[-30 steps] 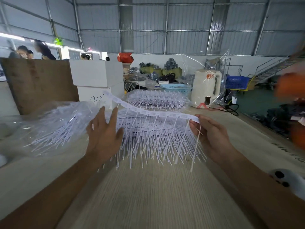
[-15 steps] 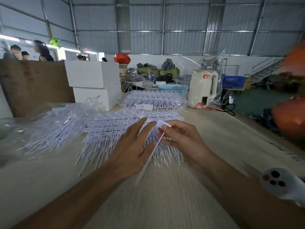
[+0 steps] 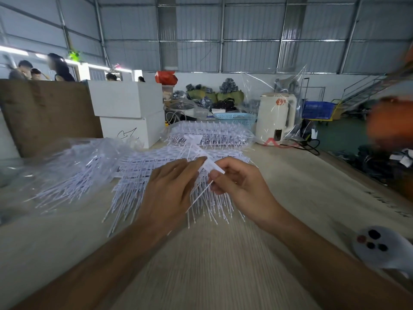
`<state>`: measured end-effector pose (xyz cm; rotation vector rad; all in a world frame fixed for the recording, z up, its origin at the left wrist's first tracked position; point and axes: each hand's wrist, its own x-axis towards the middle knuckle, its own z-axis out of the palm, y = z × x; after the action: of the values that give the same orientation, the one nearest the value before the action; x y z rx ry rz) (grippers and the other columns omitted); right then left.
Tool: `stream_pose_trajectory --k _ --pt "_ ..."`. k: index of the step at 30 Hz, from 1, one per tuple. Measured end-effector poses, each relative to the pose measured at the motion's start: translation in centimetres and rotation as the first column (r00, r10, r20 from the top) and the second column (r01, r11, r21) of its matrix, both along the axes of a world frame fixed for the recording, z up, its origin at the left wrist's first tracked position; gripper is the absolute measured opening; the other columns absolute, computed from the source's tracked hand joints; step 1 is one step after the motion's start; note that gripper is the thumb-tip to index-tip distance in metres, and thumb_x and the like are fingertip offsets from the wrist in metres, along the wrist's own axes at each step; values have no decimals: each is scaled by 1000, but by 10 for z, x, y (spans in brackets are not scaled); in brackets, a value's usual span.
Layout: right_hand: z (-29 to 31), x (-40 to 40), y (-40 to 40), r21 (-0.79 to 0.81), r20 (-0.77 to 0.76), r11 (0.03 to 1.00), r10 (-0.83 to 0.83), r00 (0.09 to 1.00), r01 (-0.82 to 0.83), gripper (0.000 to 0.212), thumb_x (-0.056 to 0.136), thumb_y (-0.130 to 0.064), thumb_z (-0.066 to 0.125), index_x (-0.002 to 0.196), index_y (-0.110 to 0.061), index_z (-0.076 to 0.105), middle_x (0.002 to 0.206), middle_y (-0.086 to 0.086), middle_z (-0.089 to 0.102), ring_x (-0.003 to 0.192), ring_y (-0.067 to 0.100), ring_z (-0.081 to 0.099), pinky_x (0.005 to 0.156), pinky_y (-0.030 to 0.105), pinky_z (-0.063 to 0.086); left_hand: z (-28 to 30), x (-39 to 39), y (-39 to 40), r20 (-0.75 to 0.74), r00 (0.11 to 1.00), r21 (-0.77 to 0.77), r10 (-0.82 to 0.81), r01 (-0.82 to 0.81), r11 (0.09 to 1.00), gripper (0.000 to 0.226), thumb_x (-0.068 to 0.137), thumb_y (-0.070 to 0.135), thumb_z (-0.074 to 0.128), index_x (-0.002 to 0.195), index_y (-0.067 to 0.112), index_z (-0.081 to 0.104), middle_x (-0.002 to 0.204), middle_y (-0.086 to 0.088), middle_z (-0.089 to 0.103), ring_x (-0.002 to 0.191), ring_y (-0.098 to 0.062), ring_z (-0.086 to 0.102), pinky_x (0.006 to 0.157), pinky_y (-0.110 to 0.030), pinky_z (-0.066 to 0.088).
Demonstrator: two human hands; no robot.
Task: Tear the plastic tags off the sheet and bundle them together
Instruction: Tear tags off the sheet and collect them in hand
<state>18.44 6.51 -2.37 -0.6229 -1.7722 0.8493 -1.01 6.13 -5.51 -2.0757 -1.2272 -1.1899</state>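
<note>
A sheet of white plastic tags, joined in a row, rises away from me between both hands. My right hand pinches the near end of the row between thumb and fingers; one tag's thin stem hangs down from there. My left hand lies against the row with its fingers stretched out, the fingertips at the strip. Under the hands a pile of more tag sheets is spread on the wooden table.
A clear bag of tags lies at the left, another tag stack further back. White boxes, a brown board and a white kettle stand at the table's far side. A white controller lies at the right.
A second ago both hands held the sheet spread wide and lifted. They have come together at the middle, the sheet now runs away from me and the right hand pinches its near end.
</note>
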Motion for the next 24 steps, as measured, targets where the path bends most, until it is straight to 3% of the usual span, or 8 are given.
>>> stream_pose_trajectory --k 3,5,7,11,15,19,21,24 --pt "1 4 2 256 159 959 -167 973 123 11 101 -13 61 94 -16 69 83 -1 67 77 19 65 71 36 56 0 0 -3 1 1000 -6 -12 12 1000 45 99 18 41 144 21 49 123 -5 70 118 -28 63 90 -51 50" --pt "3 9 4 448 224 879 -289 931 165 10 101 -12 61 94 -14 68 82 -7 62 76 13 60 69 30 52 1 1 -3 -29 1000 3 -6 6 1000 46 98 16 42 143 21 49 119 -6 72 115 -29 65 90 -50 50" --pt "4 13 5 599 245 778 -404 881 191 8 100 -12 62 95 -13 67 82 -10 55 74 11 54 68 34 50 2 1 -4 -63 998 14 6 -6 1000 47 98 16 42 144 21 47 113 -5 74 110 -28 67 88 -49 50" --pt "4 9 3 706 185 676 -465 866 212 8 94 -5 64 90 -13 63 81 -10 49 71 10 49 66 25 44 4 4 -5 -97 995 14 20 -18 1000 48 99 20 42 146 23 39 107 -3 76 107 -26 68 87 -46 50" --pt "6 2 -3 354 97 915 -243 965 195 7 98 -6 63 94 -9 68 81 -4 70 74 17 68 71 40 59 6 12 -9 -46 997 -28 57 -58 998 45 107 43 29 147 24 38 110 -2 73 105 -22 63 85 -41 47" --pt "17 4 -7 117 -91 986 -107 990 117 11 103 -11 58 106 -9 68 94 5 75 75 20 74 71 39 62 10 9 -10 156 988 -103 4 13 995 45 105 50 31 146 33 37 126 4 64 107 -19 62 86 -45 53" --pt "22 5 -7 -10 -286 999 -47 957 46 10 103 -9 56 103 -11 66 102 10 73 65 20 68 66 35 59 11 6 -9 201 979 -121 -16 41 992 45 103 54 32 145 38 37 127 8 59 107 -15 61 84 -46 54" --pt "23 8 2 -268 -589 959 -86 804 -93 15 103 -9 54 93 -17 63 97 13 70 49 14 48 52 29 53 9 7 -12 245 960 -169 -135 179 969 48 102 64 26 144 44 37 122 15 60 103 -5 60 81 -42 56"
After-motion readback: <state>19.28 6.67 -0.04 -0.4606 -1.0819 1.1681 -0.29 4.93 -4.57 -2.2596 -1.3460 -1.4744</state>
